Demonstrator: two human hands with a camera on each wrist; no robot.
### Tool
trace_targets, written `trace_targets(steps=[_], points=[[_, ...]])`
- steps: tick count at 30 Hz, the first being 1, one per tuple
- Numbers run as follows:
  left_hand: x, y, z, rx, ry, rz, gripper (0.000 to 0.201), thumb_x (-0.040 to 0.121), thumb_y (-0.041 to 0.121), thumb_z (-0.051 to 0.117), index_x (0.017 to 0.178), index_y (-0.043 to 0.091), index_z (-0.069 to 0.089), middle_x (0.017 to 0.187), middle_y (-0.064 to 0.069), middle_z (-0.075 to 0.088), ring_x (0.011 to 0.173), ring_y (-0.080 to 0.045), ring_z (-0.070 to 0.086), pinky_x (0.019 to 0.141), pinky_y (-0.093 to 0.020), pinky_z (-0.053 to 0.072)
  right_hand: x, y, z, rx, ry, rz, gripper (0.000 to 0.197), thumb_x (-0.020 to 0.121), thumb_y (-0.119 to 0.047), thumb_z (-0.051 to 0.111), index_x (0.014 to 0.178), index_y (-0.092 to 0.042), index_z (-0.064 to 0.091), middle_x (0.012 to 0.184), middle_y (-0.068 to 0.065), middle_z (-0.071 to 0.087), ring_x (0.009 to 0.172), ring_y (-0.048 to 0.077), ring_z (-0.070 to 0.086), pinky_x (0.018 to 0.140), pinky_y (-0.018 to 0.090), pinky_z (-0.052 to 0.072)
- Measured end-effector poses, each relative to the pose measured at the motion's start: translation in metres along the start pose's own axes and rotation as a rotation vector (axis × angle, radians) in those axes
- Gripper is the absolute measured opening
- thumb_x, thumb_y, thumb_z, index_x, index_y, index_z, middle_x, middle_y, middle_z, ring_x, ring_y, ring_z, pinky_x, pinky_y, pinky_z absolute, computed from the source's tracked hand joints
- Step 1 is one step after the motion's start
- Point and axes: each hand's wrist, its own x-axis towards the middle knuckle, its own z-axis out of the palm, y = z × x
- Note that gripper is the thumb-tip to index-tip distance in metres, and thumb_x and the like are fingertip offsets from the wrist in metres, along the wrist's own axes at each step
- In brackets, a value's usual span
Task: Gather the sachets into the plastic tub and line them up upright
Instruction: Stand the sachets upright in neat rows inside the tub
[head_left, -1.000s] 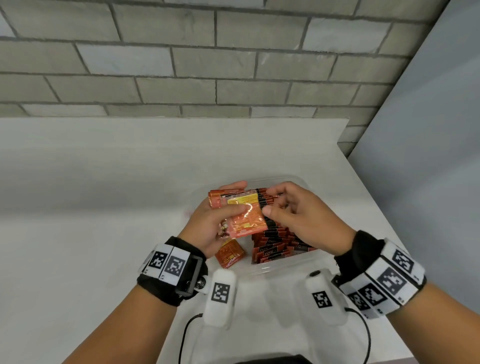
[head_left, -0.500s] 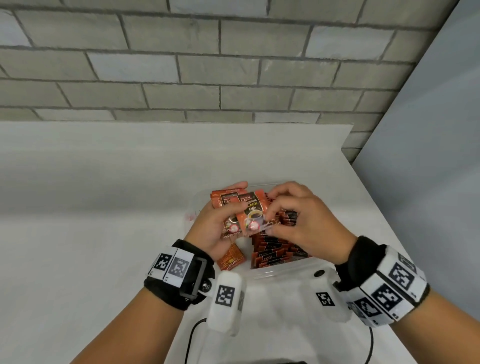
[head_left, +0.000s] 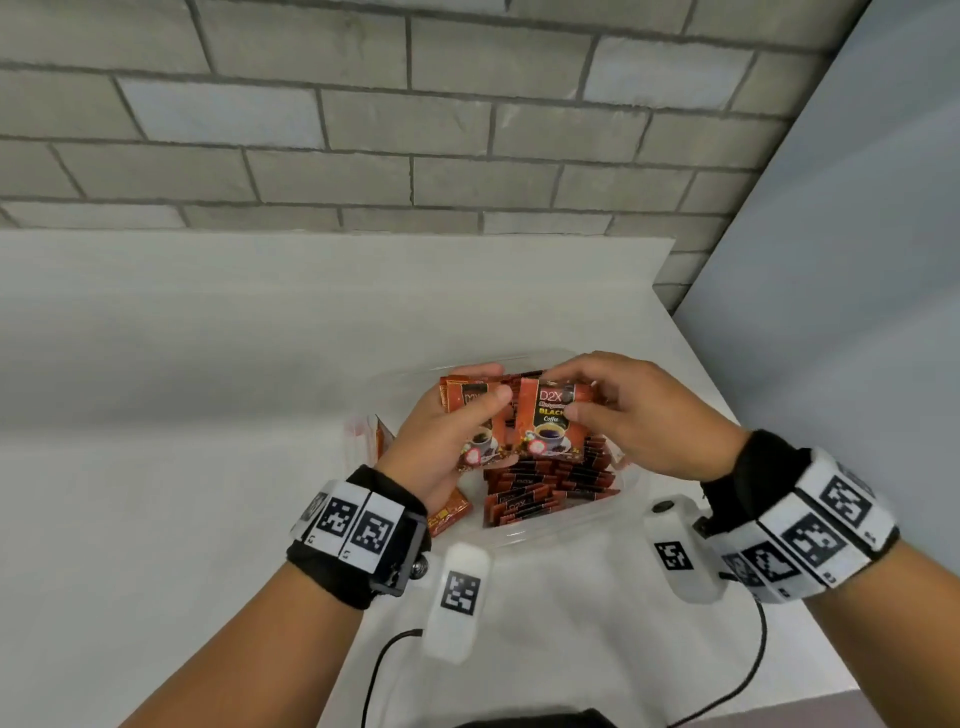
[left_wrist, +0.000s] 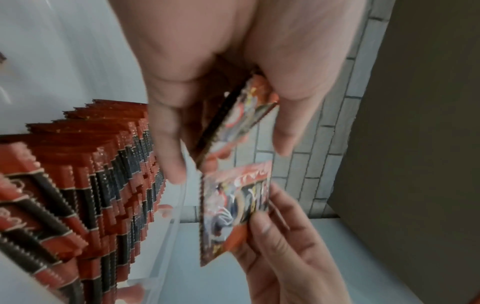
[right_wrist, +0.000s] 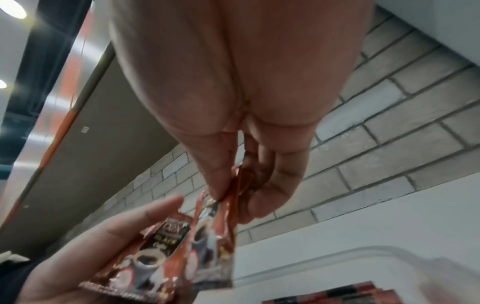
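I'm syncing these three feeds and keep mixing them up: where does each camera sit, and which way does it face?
Head: worn on the head, looking forward and down at the plastic tub on the white table; both forearms, left hand and right hand show.
Left wrist: looks along the left hand's fingers at its sachets, with the upright row alongside.
Right wrist: looks along the right hand toward its pinched sachet and the brick wall.
Shared: both wrist views show the opposite hand and the sachets.
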Motion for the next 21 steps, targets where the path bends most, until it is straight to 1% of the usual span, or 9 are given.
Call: trace_targets(steps=[2, 4, 7, 9, 12, 15, 18, 19, 21], points=[[0.004, -0.001, -0.007, -0.008, 0.095, -0.100, 0.024, 0.092, 0.015, 0.060, 0.116, 0.017, 0.060, 0.090, -0.010, 0.063, 0.076, -0.022, 0.064, 0.075, -0.046, 0.057, -0.006, 0.006, -0.005, -0.058, -0.029, 0.051, 0.020, 0.094, -0.008, 0.053, 0.105, -0.024, 0.058, 0.091, -0.017, 0.058, 0.081, 0.000, 0.058, 0.067, 0.012, 0.051], [0.007, -0.004, -0.014, 0.013, 0.177, -0.170, 0.020, 0.095, 0.009, 0.052, 0.113, 0.017, 0.059, 0.083, -0.008, 0.061, 0.070, -0.018, 0.063, 0.073, -0.047, 0.056, -0.012, 0.013, -0.005, -0.135, -0.097, 0.082, 0.021, 0.095, -0.005, 0.050, 0.093, -0.025, 0.057, 0.087, -0.014, 0.060, 0.074, 0.000, 0.058, 0.068, 0.016, 0.051], [0.010, -0.010, -0.015, 0.052, 0.188, -0.248, 0.018, 0.097, 0.006, 0.047, 0.106, 0.018, 0.057, 0.066, 0.000, 0.068, 0.056, -0.013, 0.066, 0.073, -0.050, 0.055, -0.020, 0.017, -0.002, -0.256, -0.183, 0.115, 0.028, 0.093, -0.004, 0.048, 0.085, -0.030, 0.051, 0.079, -0.014, 0.061, 0.069, -0.003, 0.056, 0.065, 0.011, 0.044], [0.010, -0.013, -0.010, 0.076, 0.165, -0.275, 0.020, 0.097, 0.005, 0.044, 0.097, 0.020, 0.058, 0.062, 0.004, 0.070, 0.057, -0.015, 0.068, 0.075, -0.050, 0.053, -0.022, 0.018, 0.001, -0.328, -0.221, 0.128, 0.024, 0.093, -0.006, 0.046, 0.088, -0.028, 0.052, 0.082, -0.014, 0.061, 0.071, 0.000, 0.057, 0.067, 0.017, 0.046], [0.010, -0.017, -0.004, 0.066, 0.133, -0.306, 0.025, 0.097, 0.005, 0.041, 0.093, 0.021, 0.059, 0.065, 0.002, 0.072, 0.059, -0.017, 0.067, 0.076, -0.049, 0.051, -0.023, 0.022, 0.006, -0.412, -0.277, 0.181, 0.017, 0.094, -0.010, 0.045, 0.093, -0.023, 0.056, 0.081, -0.016, 0.059, 0.069, 0.003, 0.056, 0.063, 0.017, 0.044], [0.012, -0.019, 0.000, 0.068, 0.119, -0.329, 0.023, 0.096, 0.005, 0.043, 0.104, 0.018, 0.060, 0.075, -0.001, 0.074, 0.063, -0.018, 0.069, 0.072, -0.046, 0.053, -0.024, 0.026, 0.012, -0.477, -0.308, 0.204, 0.018, 0.092, -0.017, 0.047, 0.092, -0.022, 0.064, 0.090, -0.008, 0.066, 0.081, 0.012, 0.061, 0.075, 0.028, 0.051], [0.014, -0.021, -0.002, 0.084, 0.135, -0.366, 0.027, 0.096, 0.007, 0.044, 0.118, 0.017, 0.057, 0.091, -0.007, 0.073, 0.071, -0.022, 0.069, 0.051, -0.034, 0.055, -0.021, 0.023, 0.012, -0.607, -0.336, 0.178, 0.023, 0.091, -0.017, 0.049, 0.096, -0.021, 0.071, 0.096, -0.005, 0.065, 0.088, 0.016, 0.060, 0.081, 0.031, 0.049], [0.014, -0.021, -0.003, 0.087, 0.139, -0.376, 0.028, 0.097, 0.008, 0.044, 0.119, 0.017, 0.057, 0.093, -0.008, 0.073, 0.072, -0.023, 0.070, 0.049, -0.031, 0.054, -0.020, 0.023, 0.011, -0.629, -0.339, 0.171, 0.024, 0.091, -0.017, 0.050, 0.097, -0.022, 0.072, 0.096, -0.005, 0.064, 0.088, 0.016, 0.060, 0.081, 0.030, 0.048], [0.014, -0.021, -0.005, 0.081, 0.132, -0.400, 0.028, 0.097, 0.008, 0.043, 0.119, 0.017, 0.057, 0.093, -0.008, 0.074, 0.078, -0.024, 0.071, 0.064, -0.041, 0.058, -0.018, 0.023, 0.010, -0.659, -0.355, 0.179, 0.025, 0.090, -0.019, 0.050, 0.098, -0.025, 0.073, 0.097, -0.008, 0.066, 0.088, 0.015, 0.060, 0.080, 0.026, 0.047]])
